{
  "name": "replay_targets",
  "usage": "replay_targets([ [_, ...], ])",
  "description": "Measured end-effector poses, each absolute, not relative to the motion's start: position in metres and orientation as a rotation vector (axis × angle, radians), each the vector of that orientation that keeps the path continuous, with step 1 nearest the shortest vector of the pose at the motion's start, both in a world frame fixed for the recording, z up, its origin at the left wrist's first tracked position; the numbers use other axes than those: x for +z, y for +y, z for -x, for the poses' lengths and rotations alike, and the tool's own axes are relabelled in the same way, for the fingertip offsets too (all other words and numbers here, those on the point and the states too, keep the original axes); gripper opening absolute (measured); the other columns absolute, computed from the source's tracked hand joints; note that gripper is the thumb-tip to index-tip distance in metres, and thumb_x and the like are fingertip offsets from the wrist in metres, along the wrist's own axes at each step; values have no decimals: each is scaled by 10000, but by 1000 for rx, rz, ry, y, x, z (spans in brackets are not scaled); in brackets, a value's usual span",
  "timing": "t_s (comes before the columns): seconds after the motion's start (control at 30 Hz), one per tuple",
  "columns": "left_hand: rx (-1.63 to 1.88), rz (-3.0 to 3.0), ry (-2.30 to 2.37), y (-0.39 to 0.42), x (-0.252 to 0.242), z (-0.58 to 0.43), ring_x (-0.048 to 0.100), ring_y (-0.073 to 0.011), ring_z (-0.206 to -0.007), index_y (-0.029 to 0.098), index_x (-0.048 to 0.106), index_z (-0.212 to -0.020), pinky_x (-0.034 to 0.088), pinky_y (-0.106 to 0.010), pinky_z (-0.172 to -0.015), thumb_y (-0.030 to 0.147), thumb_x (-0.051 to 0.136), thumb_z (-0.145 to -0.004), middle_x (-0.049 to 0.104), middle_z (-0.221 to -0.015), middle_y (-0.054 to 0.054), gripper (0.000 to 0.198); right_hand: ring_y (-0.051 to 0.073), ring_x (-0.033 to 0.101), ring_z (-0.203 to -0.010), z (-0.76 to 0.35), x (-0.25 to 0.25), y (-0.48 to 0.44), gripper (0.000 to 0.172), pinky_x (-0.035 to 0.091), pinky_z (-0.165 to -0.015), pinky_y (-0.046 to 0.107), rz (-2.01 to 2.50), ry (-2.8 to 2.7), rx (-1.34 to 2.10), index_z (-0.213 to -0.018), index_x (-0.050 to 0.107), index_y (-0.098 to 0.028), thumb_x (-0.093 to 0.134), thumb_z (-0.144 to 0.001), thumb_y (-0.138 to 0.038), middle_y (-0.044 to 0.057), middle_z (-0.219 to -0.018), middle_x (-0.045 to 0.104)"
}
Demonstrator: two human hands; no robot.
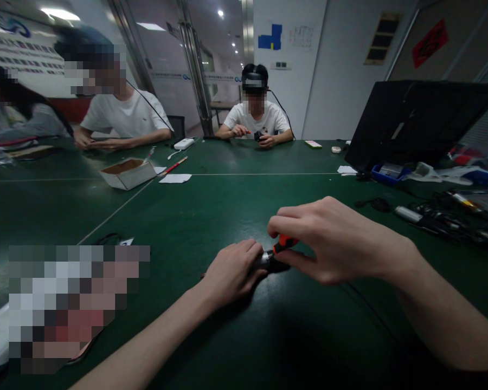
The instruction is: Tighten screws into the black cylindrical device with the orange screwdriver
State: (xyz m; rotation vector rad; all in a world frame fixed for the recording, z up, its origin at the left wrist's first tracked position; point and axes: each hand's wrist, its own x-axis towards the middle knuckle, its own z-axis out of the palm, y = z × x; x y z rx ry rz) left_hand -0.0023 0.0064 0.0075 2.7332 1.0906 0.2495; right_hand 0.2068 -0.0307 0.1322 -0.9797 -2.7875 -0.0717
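Observation:
My right hand [329,244] pinches the orange-and-black handle of a screwdriver [285,243] between thumb and fingers. The tool tilts down to the left, its lower end at a small silver-and-black object [264,260] on the green table. Closed around that object from the left is my left hand [236,268], which presses it against the tabletop and covers most of it. What kind of object it is, I cannot make out. The screwdriver's tip is too small and dark to show clearly.
A white open box [129,176] stands at the back left, near a red pencil-like stick [174,166] and paper [175,178]. Black cables [451,216] and a monitor [415,127] are on the right. Across the table [228,203], a person [254,116] handles a small dark object.

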Motion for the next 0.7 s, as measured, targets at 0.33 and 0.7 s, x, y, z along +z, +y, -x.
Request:
replay_targets([
  [0.33, 225, -2721, 1106, 7, 8, 3, 594, -253, -905, 181, 523, -1025, 490, -361, -783, 313, 516, -916, 604, -1038, -94, 171, 101, 438, -580, -208, 131, -29, 89, 248, -531, 253, 955, -2781, -182, -900, 552, -203, 522, -934, -280, -29, -728, 572],
  [0.7, 196, -2761, 1121, 8, 8, 2, 596, -248, -852, 181, 526, -1007, 484, -348, -723, 356, 515, -925, 608, -986, -91, 193, 110, 478, -617, -205, 131, -32, 140, 275, -523, 246, 1023, -2759, -107, -978, 520, -178, 551, -874, -267, 11, -868, 611],
])
